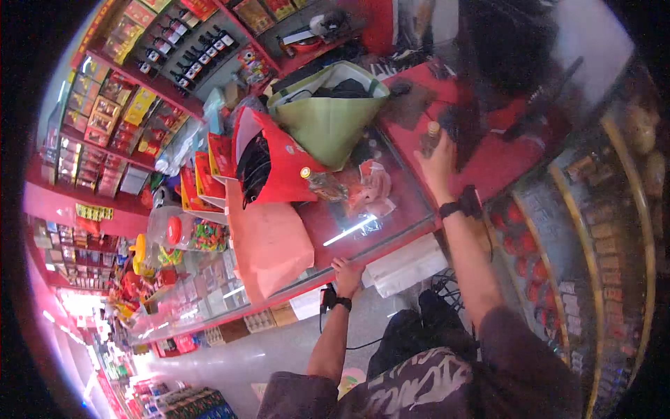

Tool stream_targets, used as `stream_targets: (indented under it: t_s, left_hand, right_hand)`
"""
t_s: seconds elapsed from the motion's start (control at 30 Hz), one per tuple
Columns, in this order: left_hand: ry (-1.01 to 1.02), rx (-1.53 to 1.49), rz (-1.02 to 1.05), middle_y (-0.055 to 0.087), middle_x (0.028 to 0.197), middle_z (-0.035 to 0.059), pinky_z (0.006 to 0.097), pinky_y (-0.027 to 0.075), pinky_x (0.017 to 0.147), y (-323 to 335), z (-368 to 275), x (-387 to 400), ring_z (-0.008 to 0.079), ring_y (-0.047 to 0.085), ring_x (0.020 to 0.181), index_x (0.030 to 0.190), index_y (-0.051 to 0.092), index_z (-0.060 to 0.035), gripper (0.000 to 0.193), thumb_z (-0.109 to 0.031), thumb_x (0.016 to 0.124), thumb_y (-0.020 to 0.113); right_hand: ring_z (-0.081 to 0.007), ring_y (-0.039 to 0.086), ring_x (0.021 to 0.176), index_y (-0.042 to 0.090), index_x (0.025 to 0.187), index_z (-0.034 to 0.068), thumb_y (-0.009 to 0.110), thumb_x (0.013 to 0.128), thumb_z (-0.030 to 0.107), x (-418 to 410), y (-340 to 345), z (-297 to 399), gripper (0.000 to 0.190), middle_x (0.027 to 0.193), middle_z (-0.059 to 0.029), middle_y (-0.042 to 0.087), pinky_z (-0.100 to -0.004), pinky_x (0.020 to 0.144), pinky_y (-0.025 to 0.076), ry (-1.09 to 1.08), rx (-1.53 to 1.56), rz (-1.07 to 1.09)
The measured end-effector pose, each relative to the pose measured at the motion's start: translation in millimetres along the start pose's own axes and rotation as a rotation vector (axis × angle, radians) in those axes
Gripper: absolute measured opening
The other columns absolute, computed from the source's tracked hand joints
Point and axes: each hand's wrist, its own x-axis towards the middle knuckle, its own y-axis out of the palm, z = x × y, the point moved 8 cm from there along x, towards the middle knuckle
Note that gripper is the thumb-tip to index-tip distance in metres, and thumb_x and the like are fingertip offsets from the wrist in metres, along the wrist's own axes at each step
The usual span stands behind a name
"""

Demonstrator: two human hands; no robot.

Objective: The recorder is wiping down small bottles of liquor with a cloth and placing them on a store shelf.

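My right hand [438, 163] is closed around a small bottle [430, 144] with a gold-coloured cap, over the red counter surface [471, 180]. My left hand [347, 276] rests on the front edge of the glass-topped counter [400, 222] and holds nothing. A second, clear bottle [327, 187] with a gold cap lies tilted on the glass. Beside it is a loose pile of pinkish paper or packets [372, 183], too blurred to tell which. Behind stand a red bag [285, 162] with black items inside and an open green bag [330, 118].
A salmon-coloured bag or sheet [275, 243] hangs over the counter's front edge. To its left stand clear plastic candy jars [207, 234] and red boxes [196, 183]. Shelves hold wine bottles [201, 57]. At right are curved display shelves [591, 251]; white cartons [405, 264] sit below the counter.
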Motion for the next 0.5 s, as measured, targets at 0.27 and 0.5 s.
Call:
stream_targets:
  t_s: [0.27,0.5]
  left_hand:
    - [-0.007,0.078,0.127,0.014,0.158,0.0426,0.0572,0.021,0.121,-19,26,-16,0.0603,0.006,0.148,0.153,0.028,0.0076,0.094,-0.056,0.092,0.061]
    - [0.074,-0.778,-0.224,0.041,0.148,0.0276,0.0455,0.037,0.115,-116,-74,-50,0.0371,0.039,0.142,0.143,0.037,0.0034,0.081,-0.032,0.085,0.081]
  right_hand:
    - [-0.0461,0.059,0.115,0.051,0.136,-0.001,0.075,0.084,0.014,5,22,-2,0.059,0.128,-0.0271,0.06,-0.0513,0.096,0.048,0.16,-0.011,0.193]
    - [-0.0427,0.057,0.118,0.055,0.132,-0.001,0.075,0.078,0.0,-51,-16,67,0.058,0.124,-0.023,0.061,-0.0487,0.099,0.048,-0.286,0.03,0.381]
